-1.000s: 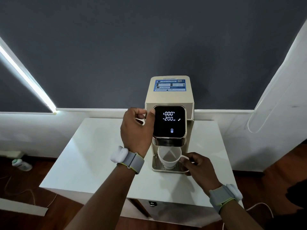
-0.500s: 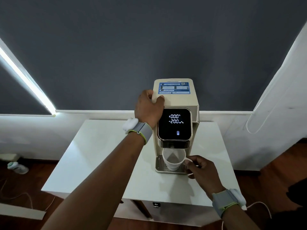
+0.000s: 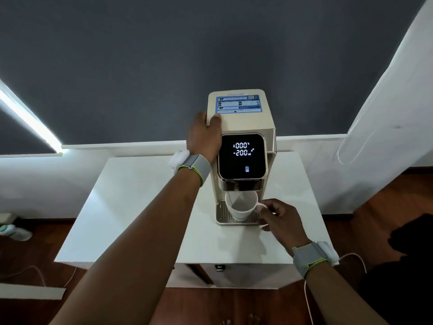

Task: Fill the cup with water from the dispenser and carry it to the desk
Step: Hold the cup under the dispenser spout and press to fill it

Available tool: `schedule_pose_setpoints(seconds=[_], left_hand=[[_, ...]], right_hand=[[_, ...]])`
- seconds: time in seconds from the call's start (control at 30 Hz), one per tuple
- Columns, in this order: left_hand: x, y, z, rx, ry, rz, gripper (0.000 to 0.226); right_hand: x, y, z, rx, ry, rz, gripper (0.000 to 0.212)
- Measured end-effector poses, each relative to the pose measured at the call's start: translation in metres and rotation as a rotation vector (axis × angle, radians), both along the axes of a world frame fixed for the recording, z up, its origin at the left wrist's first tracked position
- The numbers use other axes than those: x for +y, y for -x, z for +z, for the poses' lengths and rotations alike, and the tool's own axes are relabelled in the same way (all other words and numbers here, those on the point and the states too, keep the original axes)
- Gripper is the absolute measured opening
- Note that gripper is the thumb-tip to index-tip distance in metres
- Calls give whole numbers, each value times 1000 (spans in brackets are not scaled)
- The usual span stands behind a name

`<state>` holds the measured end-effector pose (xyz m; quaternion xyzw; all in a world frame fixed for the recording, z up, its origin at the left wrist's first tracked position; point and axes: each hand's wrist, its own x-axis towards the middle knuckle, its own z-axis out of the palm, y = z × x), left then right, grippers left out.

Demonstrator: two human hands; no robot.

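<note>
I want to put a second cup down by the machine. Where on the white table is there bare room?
The white table is bare left of the water dispenser, under the left hand's forearm, and along its front edge. It is crowded at the drip tray, where the right hand holds the cup.

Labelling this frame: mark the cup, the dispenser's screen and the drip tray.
cup (image 3: 239, 213), head view, front wall.
screen (image 3: 242, 156), head view, centre of the black panel.
drip tray (image 3: 221, 211), head view, left part of the grille.
</note>
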<state>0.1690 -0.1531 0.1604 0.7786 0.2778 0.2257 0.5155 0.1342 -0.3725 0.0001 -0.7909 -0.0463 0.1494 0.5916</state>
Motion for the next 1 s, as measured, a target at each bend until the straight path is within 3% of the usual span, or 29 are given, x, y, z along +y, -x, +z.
schedule_pose_setpoints(seconds=[0.5, 1.0], left_hand=[[5, 0, -11, -63, 48, -37, 34], [2, 0, -10, -66, 33, -4, 32]], right_hand=[[6, 7, -1, -12, 70, -59, 11], [4, 0, 2, -69, 156, 17, 12]])
